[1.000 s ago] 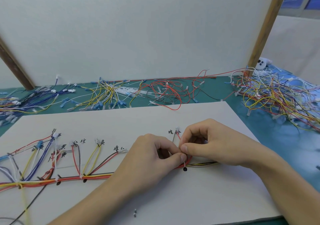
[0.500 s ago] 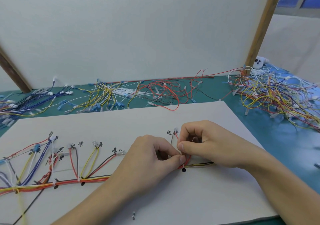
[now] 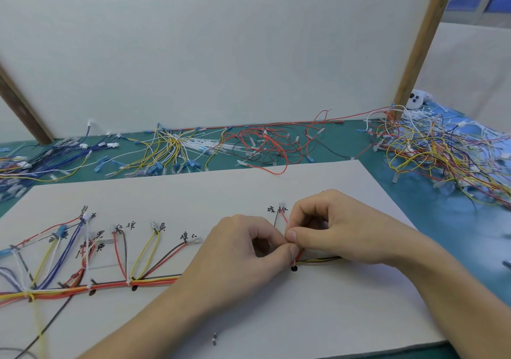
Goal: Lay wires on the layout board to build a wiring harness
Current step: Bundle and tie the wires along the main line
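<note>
Evidently to cinch the bundle at its marked dot, both hands meet over the harness trunk [image 3: 154, 281] on the layout board [image 3: 249, 317], left hand [image 3: 235, 250] and right hand [image 3: 329, 228] each in a pinching grip on the white tie [image 3: 293, 259].

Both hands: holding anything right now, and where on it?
Both pinch the wire bundle at one spot, just above the black dot where the red branch turns up. Left hand and right hand fingertips meet there, on what looks like a white tie.

Red, yellow, black wires [image 3: 154, 280]; white board [image 3: 249, 187]; green mat [image 3: 331, 154]
</note>
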The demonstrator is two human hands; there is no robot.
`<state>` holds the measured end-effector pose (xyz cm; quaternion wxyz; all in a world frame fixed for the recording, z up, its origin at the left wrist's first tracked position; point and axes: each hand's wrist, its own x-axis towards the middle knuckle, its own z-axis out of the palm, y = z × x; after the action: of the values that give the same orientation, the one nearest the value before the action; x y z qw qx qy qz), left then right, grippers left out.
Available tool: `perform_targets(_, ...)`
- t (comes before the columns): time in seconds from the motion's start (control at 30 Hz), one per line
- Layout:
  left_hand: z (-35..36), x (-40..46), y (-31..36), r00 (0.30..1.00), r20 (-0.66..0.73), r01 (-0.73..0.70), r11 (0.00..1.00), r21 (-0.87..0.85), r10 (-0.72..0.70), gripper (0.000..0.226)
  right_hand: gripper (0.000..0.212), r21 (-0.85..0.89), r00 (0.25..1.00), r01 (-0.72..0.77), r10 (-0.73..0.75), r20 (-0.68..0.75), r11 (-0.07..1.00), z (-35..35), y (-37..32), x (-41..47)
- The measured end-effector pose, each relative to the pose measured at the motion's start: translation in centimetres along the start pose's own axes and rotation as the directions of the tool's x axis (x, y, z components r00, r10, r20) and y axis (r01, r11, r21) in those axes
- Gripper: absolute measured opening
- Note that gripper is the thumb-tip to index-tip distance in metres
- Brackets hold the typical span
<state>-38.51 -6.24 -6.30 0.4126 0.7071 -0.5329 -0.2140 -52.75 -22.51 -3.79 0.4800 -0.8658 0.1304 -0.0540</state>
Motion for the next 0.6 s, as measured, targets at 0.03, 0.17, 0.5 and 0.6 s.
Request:
perform_targets(0.03, 0.01, 0.04, -0.06, 1.000, 0.000, 0.003, 1.000, 0.002, -0.003, 0.015, 0.013, -0.001, 1.000, 0.004, -0.004, -0.001, 1.000, 0.01, 0.05, 0.01)
perform_targets(0.17, 0.00, 0.22, -0.27, 1.000, 0.004, 0.001, 1.000, -0.002, -0.001, 0.013, 0.013, -0.013, 1.000, 0.013, -0.013, -0.018, 1.000, 0.13, 0.26, 0.04)
perform_targets(0.5, -0.04, 0.29, -0.25, 1.000, 0.031, 0.005, 1.000, -0.001, -0.005, 0.011, 0.014, -0.009, 0.999, 0.025, -0.025, -0.036, 1.000, 0.08, 0.39, 0.18)
perform_targets(0.6, 0.14, 0.20, -0.18, 1.000, 0.006, 0.010, 1.000, 0.007, -0.010, 0.012, 0.012, 0.028, 0.999, 0.032, -0.031, -0.026, 0.999, 0.08, 0.43, 0.16)
